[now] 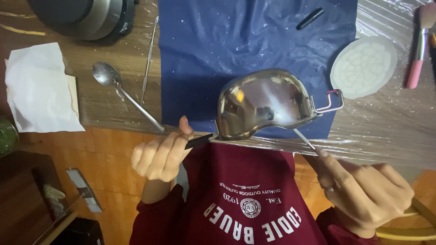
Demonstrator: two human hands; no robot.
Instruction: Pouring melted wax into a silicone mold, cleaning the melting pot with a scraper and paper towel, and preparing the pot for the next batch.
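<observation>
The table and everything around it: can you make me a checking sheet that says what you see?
Surface: wooden table under clear plastic wrap, dark blue cloth in the middle.
Job's things: shiny steel melting pot with black handle; thin metal tool reaching into it.
Clutter: metal spoon, thin metal pick, white tissue, round white mould, pink brush, black pen, grey round appliance.
Grippers: left hand grips pot handle; right hand holds the tool.
Cables: nothing seen.
Surroundings: orange tiled floor.

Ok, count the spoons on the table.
1: a metal spoon lies on the wooden table, left of the blue cloth, beside a thin metal pick. The small pot may hide others.
</observation>
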